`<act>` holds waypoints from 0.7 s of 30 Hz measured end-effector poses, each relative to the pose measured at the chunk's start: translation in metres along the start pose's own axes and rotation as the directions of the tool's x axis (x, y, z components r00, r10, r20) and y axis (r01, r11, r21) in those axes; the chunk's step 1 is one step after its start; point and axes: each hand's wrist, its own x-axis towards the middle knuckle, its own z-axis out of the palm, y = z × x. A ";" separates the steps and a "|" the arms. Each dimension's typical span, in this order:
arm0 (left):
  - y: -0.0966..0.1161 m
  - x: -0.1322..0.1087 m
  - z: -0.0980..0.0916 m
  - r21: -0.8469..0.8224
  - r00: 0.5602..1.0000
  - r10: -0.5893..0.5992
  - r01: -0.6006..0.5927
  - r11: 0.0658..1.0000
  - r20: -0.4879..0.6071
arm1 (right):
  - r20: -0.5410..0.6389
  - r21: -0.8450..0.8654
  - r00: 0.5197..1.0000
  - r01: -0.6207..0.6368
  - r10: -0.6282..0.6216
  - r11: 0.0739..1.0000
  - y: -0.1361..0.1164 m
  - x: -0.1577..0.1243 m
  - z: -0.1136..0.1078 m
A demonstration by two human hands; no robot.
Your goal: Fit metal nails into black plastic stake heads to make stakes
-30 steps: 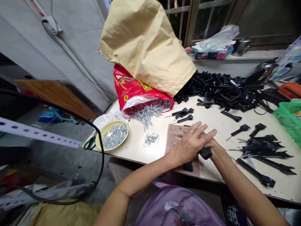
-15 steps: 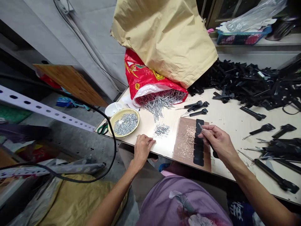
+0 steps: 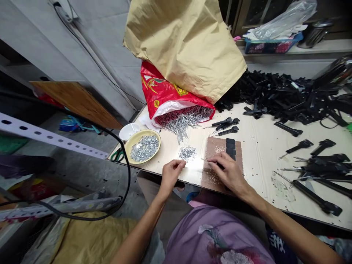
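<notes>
My left hand is pinched shut just below a small pile of tiny metal pieces on the table. Whatever its fingertips hold, if anything, is too small to make out. My right hand grips a black handle with a thin metal rod, the rod pointing left toward my left hand. Beneath that hand lies a brown board with a row of black rectangular pads and scattered pale bits; the hand covers its lower part. A yellow bowl of small metal pieces stands left of the pile.
A red bag spills metal rods under a tan sack. Black parts are heaped at the back right; several rod-fitted handles lie at right. Green-handled scissors and a black cable are at left.
My right hand has moved left and down from the pads, and the rod in it now points left. My left hand has shifted slightly right, its fingertips nearer the rod. The view has shifted slightly.
</notes>
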 end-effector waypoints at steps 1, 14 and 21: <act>0.005 0.001 0.005 -0.206 0.991 -0.120 0.131 0.970 0.064 | 0.017 -0.010 1.000 0.026 -0.025 1.000 -0.003 0.000 0.004; 0.034 0.005 0.041 -0.636 0.897 -0.287 0.441 0.633 0.337 | 0.045 -0.316 0.995 0.100 -0.091 0.943 -0.008 0.005 0.001; 0.033 0.005 0.044 -0.579 0.911 -0.290 0.411 0.704 0.294 | 0.040 -0.375 0.991 0.135 -0.129 0.917 -0.007 0.003 0.003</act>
